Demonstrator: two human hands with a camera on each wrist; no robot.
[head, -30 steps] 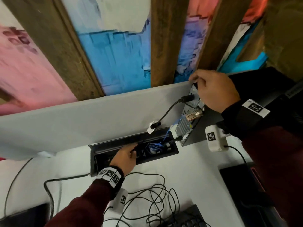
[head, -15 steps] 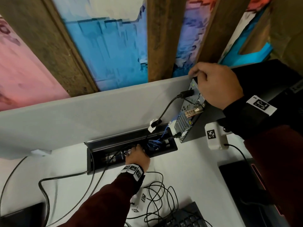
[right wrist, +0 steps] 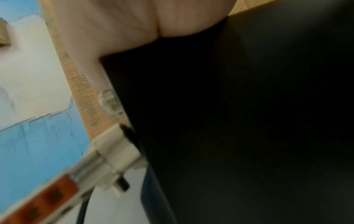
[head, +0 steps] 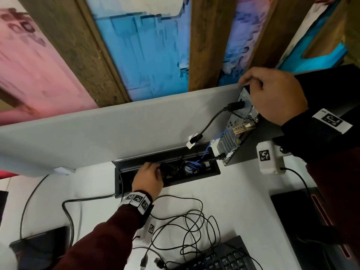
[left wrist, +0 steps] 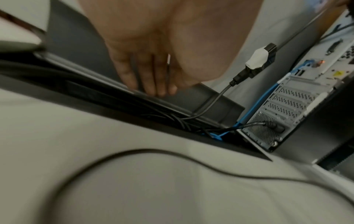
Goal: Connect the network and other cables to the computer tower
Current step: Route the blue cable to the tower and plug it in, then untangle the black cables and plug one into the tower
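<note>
The computer tower point(head: 231, 141) stands at the right with its metal back panel facing left. My right hand point(head: 272, 98) curls over its top rear edge and grips it. A black power cable point(head: 233, 106) is plugged in high on the panel, and another black cable point(left wrist: 273, 126) low down. The blue network cable point(left wrist: 266, 97) runs from the panel into the open desk cable tray point(head: 148, 158). My left hand point(head: 150, 178) reaches into that tray, its straight fingers point(left wrist: 153, 75) among black cables. Its fingertips are hidden in the head view.
A grey partition point(head: 97, 133) backs the desk. A taped connector point(head: 193, 140) hangs above the tray. Loose black cables point(head: 185, 227) tangle in front of a keyboard point(head: 220, 258). A black device point(head: 296, 211) lies at the right, and another point(head: 39, 244) at the lower left.
My left hand slid right along the tray toward the blue cable, then back a little to the left. My right hand has stayed on the tower's top edge.
</note>
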